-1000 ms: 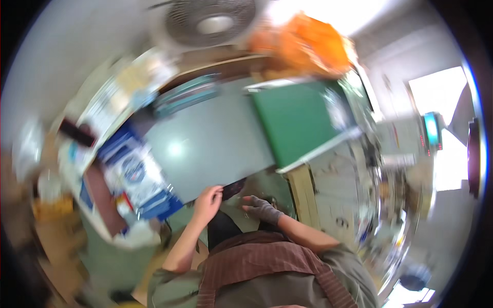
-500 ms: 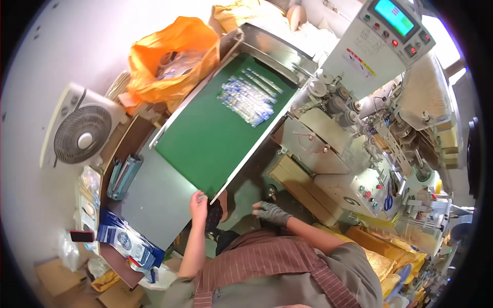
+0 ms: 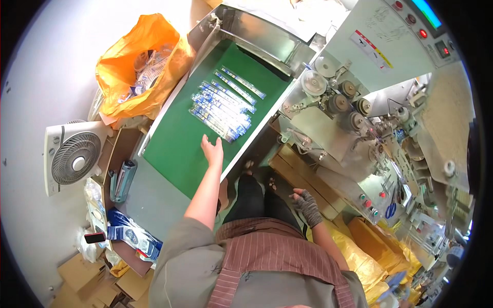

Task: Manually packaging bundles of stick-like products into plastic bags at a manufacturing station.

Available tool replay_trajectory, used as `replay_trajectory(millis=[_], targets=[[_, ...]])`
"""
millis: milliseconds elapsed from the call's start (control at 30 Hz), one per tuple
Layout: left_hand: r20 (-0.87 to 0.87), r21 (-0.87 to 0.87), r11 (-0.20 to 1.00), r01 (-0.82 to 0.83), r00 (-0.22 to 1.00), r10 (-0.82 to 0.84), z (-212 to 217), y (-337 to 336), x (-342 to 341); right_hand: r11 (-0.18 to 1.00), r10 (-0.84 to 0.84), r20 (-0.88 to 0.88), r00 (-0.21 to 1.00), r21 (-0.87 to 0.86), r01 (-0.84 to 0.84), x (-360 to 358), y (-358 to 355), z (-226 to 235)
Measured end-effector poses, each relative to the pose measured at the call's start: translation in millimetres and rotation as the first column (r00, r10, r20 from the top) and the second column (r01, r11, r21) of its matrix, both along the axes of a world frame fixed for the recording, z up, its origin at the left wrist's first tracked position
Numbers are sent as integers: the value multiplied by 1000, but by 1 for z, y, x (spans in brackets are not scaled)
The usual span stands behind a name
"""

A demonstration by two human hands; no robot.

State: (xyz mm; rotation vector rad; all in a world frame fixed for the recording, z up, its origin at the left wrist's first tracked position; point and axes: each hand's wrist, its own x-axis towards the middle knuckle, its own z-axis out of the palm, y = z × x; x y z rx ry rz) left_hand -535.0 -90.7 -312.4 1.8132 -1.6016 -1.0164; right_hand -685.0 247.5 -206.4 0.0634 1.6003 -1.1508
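My left hand [image 3: 213,151] reaches over a green belt [image 3: 174,154] with its fingers apart and nothing in them. Just beyond its fingertips lies a bunch of thin, blue-and-white printed strip packets [image 3: 223,110], side by side and partly overlapping. At the far end of the bunch, a few strips lie apart from the others. My right hand [image 3: 307,206], in a grey fingerless glove, hangs to the right of my legs, away from the belt. Its fingers are curled in, and no object shows in them.
An orange bag [image 3: 115,97] with clear packaging inside stands left of the belt. Nearer are a fan [image 3: 77,154], a teal tool [image 3: 123,180] and blue-white packs [image 3: 134,238]. A machine with rollers [image 3: 339,102] and a control box [image 3: 380,41] rises on the right, above a wooden bench [image 3: 303,174].
My left hand has left the belt's near corner and moved forward over the belt, its fingers spreading. My right hand has shifted right. The view has shifted too.
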Motion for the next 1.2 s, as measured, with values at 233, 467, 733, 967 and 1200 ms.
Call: replay_trajectory(millis=[233,467,733,967,1200], targets=[[195,3,995,-97,976,95,3,-38,-30,997,73,-3,997,19,-73,7,-33,-5],[226,46,982,-185,959,170,3,-53,-22,1000,-4,68,998,-12,5,-5,-91,2],[120,122,971,-205,974,190,4,-52,0,999,41,94,995,-9,-41,-9,-120,3],[141,135,962,-239,965,220,12,-53,6,998,68,112,991,-12,-67,-11,-132,12],[128,103,962,-252,963,239,6,-55,6,997,77,91,993,-1,-77,-10,-122,12]])
